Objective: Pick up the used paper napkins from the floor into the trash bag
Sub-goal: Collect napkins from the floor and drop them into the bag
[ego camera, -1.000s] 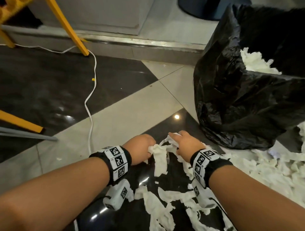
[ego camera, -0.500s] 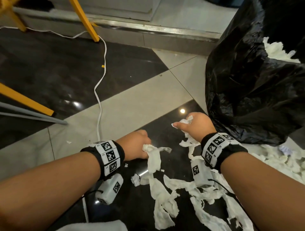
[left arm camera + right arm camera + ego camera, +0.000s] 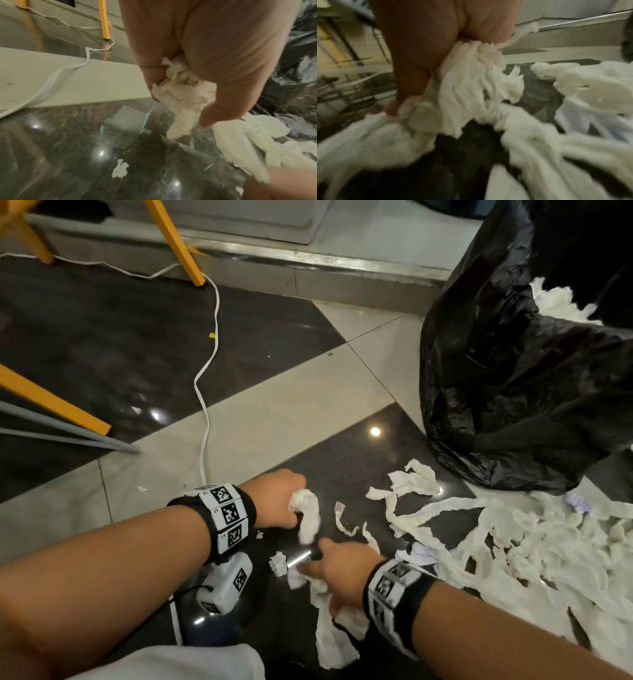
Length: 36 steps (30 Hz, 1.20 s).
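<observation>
Low over the glossy dark floor tile (image 3: pixel 346 450), the left hand (image 3: pixel 279 498) is curled into a fist around a crumpled wad of napkin (image 3: pixel 308 517); in the left wrist view its fingers (image 3: pixel 221 109) and thumb close tightly on the paper, a tail of which hangs below the fist. Nearer the body, the right hand (image 3: pixel 342 575) reaches down among the torn strips; in the right wrist view, though blurred, its fingers (image 3: pixel 412 75) are bent round a bunch of napkin (image 3: pixel 471 75) that trails onto the floor. More used paper napkins (image 3: pixel 534 546) lie scattered in a loose heap to the right, touching the foot of the black trash bag (image 3: pixel 507 392), whose open mouth shows napkins already inside (image 3: pixel 558 302). A white cable (image 3: pixel 205 405) snakes across the pale tile to the left.
</observation>
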Each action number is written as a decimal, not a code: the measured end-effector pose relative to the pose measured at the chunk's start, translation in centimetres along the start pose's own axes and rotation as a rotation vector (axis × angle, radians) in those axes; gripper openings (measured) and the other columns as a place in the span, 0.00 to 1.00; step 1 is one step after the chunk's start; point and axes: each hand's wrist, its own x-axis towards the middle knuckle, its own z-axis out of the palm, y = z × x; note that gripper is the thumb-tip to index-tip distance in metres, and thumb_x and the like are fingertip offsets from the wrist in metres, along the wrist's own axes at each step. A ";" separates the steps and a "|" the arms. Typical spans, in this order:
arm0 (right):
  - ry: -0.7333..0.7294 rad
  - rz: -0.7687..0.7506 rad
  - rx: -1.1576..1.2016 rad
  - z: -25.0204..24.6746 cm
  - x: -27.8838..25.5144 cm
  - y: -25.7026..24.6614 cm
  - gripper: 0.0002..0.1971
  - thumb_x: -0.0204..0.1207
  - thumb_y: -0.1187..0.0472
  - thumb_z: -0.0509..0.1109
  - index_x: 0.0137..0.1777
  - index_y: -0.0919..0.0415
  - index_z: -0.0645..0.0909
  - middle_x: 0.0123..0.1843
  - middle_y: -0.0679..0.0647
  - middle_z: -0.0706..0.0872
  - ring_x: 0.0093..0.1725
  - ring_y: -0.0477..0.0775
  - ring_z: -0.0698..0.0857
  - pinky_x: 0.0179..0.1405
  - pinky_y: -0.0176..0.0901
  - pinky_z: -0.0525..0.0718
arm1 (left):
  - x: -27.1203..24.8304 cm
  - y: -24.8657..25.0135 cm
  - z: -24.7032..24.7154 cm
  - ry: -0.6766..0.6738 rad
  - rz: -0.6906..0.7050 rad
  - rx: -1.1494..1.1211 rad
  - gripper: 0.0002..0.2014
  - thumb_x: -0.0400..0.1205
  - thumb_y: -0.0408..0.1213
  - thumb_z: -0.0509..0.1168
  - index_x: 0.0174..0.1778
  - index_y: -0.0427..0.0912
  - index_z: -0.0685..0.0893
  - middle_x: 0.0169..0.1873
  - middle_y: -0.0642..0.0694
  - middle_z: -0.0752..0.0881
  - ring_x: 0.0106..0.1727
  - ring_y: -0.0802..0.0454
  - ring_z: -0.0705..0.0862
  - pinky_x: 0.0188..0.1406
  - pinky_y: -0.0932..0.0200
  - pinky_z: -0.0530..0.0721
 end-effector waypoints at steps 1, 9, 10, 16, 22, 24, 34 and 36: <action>0.016 0.011 -0.042 0.7 0.1 -0.4 0.27 0.71 0.60 0.73 0.70 0.54 0.71 0.60 0.63 0.72 0.55 0.69 0.81 0.44 0.54 0.80 | -0.1 0.0 0.2 0.008 -0.002 -0.017 0.11 0.69 0.37 0.71 0.39 0.46 0.73 0.40 0.48 0.78 0.42 0.44 0.83 0.42 0.49 0.82; 0.481 0.301 0.552 -4.9 -2.5 4.4 0.11 0.74 0.65 0.63 0.55 0.54 0.76 0.48 0.56 0.84 0.48 0.57 0.84 0.44 0.46 0.81 | 0.1 0.5 0.3 0.029 0.016 -0.052 0.19 0.71 0.52 0.74 0.52 0.53 0.74 0.46 0.50 0.79 0.47 0.50 0.81 0.48 0.53 0.80; 0.524 0.315 0.627 -5.7 -3.0 5.5 0.12 0.74 0.65 0.63 0.55 0.52 0.79 0.49 0.54 0.85 0.47 0.54 0.84 0.45 0.46 0.82 | 0.2 0.7 0.2 0.019 0.024 -0.053 0.16 0.74 0.49 0.71 0.54 0.52 0.76 0.48 0.49 0.80 0.48 0.49 0.81 0.50 0.53 0.81; 0.736 0.403 0.781 -7.5 -5.3 9.3 0.11 0.72 0.49 0.74 0.41 0.57 0.84 0.40 0.50 0.86 0.43 0.51 0.84 0.44 0.42 0.80 | 0.0 1.8 0.1 -0.317 0.124 0.194 0.10 0.80 0.35 0.60 0.53 0.40 0.83 0.47 0.43 0.84 0.44 0.49 0.79 0.43 0.57 0.73; 0.685 0.440 0.668 -7.2 -5.3 8.5 0.12 0.64 0.63 0.77 0.32 0.56 0.74 0.35 0.52 0.80 0.38 0.54 0.82 0.33 0.43 0.78 | -1.2 0.1 2.0 -0.459 0.155 0.383 0.27 0.66 0.50 0.76 0.58 0.47 0.76 0.55 0.46 0.79 0.51 0.48 0.81 0.44 0.54 0.78; 0.629 0.403 0.595 -6.6 -4.7 7.3 0.04 0.68 0.68 0.69 0.40 0.60 0.79 0.39 0.54 0.82 0.42 0.58 0.83 0.35 0.43 0.80 | -1.7 -0.8 3.6 -0.512 0.188 0.458 0.30 0.68 0.48 0.76 0.64 0.50 0.72 0.60 0.44 0.75 0.58 0.42 0.80 0.51 0.52 0.79; 0.060 0.218 -0.007 0.4 -2.5 4.3 0.15 0.77 0.67 0.64 0.63 0.61 0.75 0.61 0.63 0.76 0.56 0.67 0.82 0.46 0.51 0.77 | -0.6 0.5 2.4 -0.101 0.206 0.318 0.12 0.79 0.32 0.59 0.55 0.49 0.78 0.52 0.49 0.84 0.56 0.46 0.81 0.44 0.57 0.73; 0.127 0.243 0.031 0.3 -2.9 4.7 0.12 0.78 0.65 0.61 0.61 0.62 0.76 0.58 0.62 0.79 0.56 0.66 0.82 0.45 0.49 0.74 | 0.3 1.7 1.7 0.004 0.203 0.341 0.15 0.80 0.32 0.57 0.60 0.51 0.75 0.54 0.48 0.83 0.57 0.45 0.79 0.46 0.53 0.77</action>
